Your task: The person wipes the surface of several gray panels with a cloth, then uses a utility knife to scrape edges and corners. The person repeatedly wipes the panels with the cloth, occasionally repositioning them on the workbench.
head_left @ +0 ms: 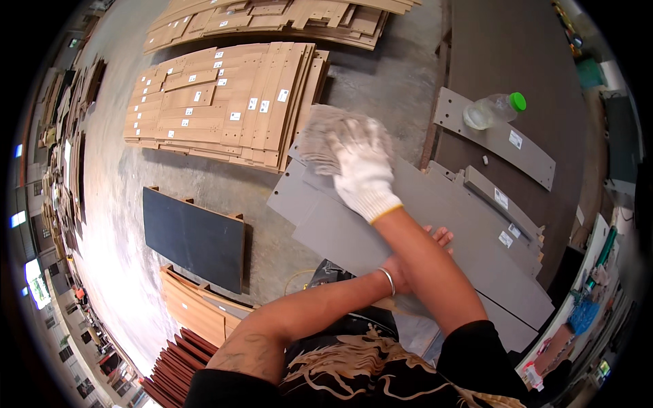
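My right hand wears a white knitted glove and presses a folded grey-beige rag onto the far left end of a grey panel. The rag and glove are slightly blurred. My bare left hand, with a metal bracelet at its wrist, lies on the grey panels beneath my crossing right forearm. Its fingertips show past that forearm, stretched out; the rest of the fingers is hidden. More grey panels lie under and around the top one, some with white labels.
A clear plastic bottle with a green cap lies on a narrow grey board to the right, on a dark brown surface. Stacks of labelled wood-coloured panels stand at the far left. Nearer is a dark panel on wooden supports.
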Demonstrator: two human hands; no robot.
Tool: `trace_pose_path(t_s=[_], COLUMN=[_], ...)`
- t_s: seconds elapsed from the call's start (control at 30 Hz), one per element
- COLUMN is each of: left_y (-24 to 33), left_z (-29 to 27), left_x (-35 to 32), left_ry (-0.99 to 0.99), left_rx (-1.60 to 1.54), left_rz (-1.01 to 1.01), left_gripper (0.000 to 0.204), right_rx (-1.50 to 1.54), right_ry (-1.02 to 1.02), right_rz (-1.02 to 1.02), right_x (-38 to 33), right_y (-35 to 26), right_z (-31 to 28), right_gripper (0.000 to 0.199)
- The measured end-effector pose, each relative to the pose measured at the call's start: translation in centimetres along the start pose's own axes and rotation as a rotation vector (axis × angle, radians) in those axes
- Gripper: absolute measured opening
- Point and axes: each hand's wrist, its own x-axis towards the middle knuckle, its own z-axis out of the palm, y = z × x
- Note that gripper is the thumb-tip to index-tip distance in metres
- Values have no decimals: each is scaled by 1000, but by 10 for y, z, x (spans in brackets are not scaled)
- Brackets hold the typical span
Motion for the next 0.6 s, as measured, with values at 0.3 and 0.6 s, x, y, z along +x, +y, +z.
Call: trace_pose_path(t_s=[0.3, 0.6], left_y=[-2, 8], left_z=[1, -23], left_x=[-4, -2], left_ry=[139, 138], left_rx=[-172, -1], left_rz=[-48, -47], left_gripper=[68, 58], right_rx=[27, 57], right_ry=[-101, 254], right_rz=[54, 916], right_x=[-94, -363], right_y=[37, 208], right_z=[-12, 0], right_gripper=[64, 72])
